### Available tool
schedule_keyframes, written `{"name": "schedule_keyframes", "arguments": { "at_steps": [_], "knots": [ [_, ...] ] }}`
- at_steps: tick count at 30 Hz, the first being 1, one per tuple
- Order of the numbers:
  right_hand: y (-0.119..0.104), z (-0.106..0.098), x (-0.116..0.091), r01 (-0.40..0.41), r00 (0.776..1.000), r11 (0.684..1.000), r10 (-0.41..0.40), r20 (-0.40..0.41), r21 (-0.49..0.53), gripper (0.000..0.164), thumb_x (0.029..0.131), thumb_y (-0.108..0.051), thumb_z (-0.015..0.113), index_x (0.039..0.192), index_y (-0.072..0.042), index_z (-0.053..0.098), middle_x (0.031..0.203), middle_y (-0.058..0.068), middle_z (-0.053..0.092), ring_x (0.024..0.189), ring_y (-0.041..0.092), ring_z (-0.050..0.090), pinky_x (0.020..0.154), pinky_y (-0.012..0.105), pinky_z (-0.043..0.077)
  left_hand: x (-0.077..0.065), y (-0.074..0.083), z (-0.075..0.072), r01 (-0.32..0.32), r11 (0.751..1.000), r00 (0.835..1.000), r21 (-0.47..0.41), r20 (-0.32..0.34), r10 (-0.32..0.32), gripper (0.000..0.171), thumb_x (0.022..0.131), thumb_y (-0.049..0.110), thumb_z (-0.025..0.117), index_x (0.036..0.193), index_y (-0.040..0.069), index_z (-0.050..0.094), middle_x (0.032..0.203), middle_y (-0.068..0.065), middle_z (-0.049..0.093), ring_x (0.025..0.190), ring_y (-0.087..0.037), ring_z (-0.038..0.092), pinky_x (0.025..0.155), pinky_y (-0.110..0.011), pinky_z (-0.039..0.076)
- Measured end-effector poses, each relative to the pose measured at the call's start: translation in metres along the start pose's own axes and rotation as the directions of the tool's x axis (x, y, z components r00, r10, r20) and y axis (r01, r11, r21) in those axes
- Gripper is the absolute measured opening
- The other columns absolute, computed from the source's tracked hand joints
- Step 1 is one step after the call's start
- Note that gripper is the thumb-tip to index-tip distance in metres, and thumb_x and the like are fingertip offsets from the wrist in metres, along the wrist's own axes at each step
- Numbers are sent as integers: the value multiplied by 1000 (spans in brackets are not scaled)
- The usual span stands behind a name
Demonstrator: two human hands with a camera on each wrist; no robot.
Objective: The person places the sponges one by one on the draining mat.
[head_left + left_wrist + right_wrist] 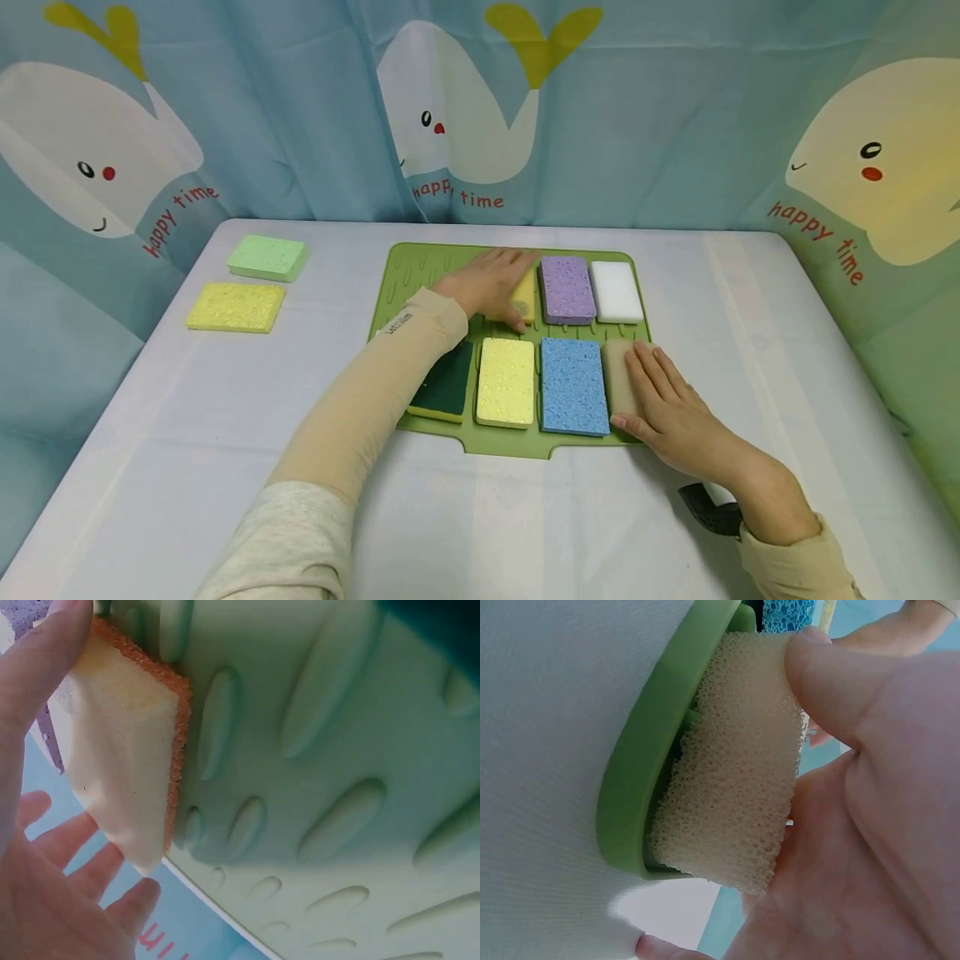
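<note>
My left hand [487, 283] reaches over a yellow sponge [523, 300] in the far row of a green ridged mat [416, 271]. Thumb and fingers hold its two ends. In the left wrist view its pale top and rough orange underside [180, 742] show. At the mat's near right corner my right hand [678, 417] rests on a porous beige sponge [618, 375], fingers straight and thumb at its near end. The right wrist view shows that sponge's side [735, 757] just inside the mat's raised rim [634, 772].
A purple sponge [567, 292] and a white sponge [617, 292] fill the far row's right side. Nearer lie a dark green-topped sponge [442, 387], a yellow sponge [506, 383] and a blue sponge [573, 387]. Light green [268, 257] and yellow [236, 307] sponges lie off the mat, far left.
</note>
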State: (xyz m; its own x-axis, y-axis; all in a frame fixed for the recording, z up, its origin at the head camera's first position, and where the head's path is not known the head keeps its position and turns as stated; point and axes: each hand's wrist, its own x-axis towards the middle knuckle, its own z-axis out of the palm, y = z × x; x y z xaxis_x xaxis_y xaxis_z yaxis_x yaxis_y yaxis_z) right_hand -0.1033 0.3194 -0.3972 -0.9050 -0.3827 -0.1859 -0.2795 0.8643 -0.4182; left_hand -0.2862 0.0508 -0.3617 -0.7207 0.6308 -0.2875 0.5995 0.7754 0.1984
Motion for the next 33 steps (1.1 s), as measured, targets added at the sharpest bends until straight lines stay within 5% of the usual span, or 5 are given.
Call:
{"name": "schedule_keyframes", "arguments": {
  "at_steps": [16,33],
  "knots": [
    [1,0,1,5,1000,1000,-5,1,-5,89,102,-44,50,157,2,-2,165,25,-5,153,40,-12,121,63,4,-2,-9,-7,-11,996,1000,-88,19,13,121,79,56,77,161,19,-5,168,-15,6,156,-31,6,127,-43,10],
    [1,1,2,8,1000,1000,-8,1,-1,89,101,-44,50,158,1,-2,165,25,-5,153,40,-13,119,66,6,-19,-36,-12,64,977,997,-201,-18,-69,112,83,59,71,161,22,-1,168,-10,4,156,-30,4,126,-48,14]
  ]
}}
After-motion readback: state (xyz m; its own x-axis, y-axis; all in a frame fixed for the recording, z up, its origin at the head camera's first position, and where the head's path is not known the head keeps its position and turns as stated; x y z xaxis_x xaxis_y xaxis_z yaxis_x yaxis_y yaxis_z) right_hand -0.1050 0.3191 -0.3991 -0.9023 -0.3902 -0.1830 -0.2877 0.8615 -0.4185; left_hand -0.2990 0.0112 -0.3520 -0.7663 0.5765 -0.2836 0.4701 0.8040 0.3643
